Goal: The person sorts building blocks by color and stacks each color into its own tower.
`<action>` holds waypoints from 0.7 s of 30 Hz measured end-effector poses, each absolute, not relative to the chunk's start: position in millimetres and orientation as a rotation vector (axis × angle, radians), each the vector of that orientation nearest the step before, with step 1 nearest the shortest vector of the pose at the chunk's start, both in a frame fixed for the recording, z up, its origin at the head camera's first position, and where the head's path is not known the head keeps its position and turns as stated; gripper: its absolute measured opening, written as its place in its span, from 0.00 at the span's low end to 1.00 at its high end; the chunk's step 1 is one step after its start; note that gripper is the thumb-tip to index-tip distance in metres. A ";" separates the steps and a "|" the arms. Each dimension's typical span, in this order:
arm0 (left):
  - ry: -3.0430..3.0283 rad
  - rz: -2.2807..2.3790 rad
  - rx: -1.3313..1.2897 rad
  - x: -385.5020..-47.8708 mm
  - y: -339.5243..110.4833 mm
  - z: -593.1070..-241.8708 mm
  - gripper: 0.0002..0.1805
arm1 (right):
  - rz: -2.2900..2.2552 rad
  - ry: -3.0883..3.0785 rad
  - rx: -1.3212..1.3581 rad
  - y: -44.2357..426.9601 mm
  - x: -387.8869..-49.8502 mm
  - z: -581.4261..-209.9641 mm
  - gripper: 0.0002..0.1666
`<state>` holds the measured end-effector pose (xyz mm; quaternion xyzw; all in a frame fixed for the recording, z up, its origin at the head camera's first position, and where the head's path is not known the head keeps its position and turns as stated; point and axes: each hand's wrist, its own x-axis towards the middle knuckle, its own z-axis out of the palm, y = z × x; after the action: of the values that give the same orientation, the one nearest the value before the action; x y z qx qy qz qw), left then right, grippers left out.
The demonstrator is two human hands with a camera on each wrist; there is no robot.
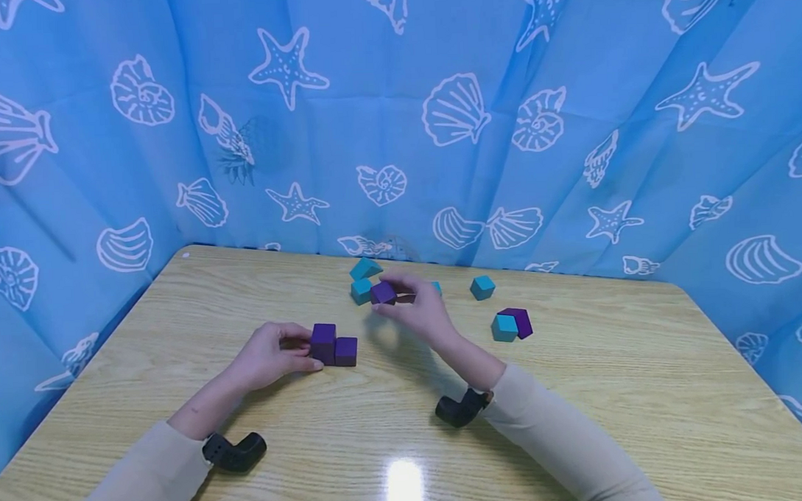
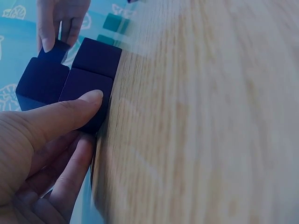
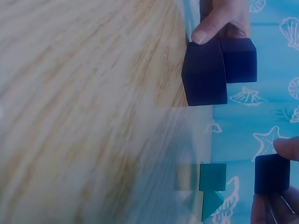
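In the head view, my left hand (image 1: 268, 358) holds the lower cube of a purple two-high stack (image 1: 323, 343), its thumb pressed on the lower cube's side (image 2: 88, 91). A single purple cube (image 1: 346, 352) stands against the stack's right side. Above the table, my right hand (image 1: 421, 312) pinches another purple cube (image 1: 383, 293) between thumb and fingers; the right wrist view shows this cube (image 3: 272, 173) apart from the stack (image 3: 204, 74).
Behind the raised cube lie a teal cube (image 1: 361, 291) and a teal triangular block (image 1: 365, 268). A teal piece (image 1: 437, 287) is partly hidden by my right hand. Farther right are a teal cube (image 1: 482, 287) and another (image 1: 505, 328) against a purple block (image 1: 523, 321). A blue curtain (image 1: 384, 133) hangs behind.
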<state>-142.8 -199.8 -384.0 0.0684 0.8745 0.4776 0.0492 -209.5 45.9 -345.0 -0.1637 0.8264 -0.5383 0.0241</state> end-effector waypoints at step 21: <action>2.660 1.458 0.194 -142.9 -199.5 -383.6 0.23 | -1.566 2.358 -0.740 45.6 -200.2 -347.3 0.29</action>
<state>-142.9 -199.5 -383.6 0.0637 0.8741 0.4789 0.0509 -200.2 45.6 -347.3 -0.2516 0.8012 -0.5321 0.1078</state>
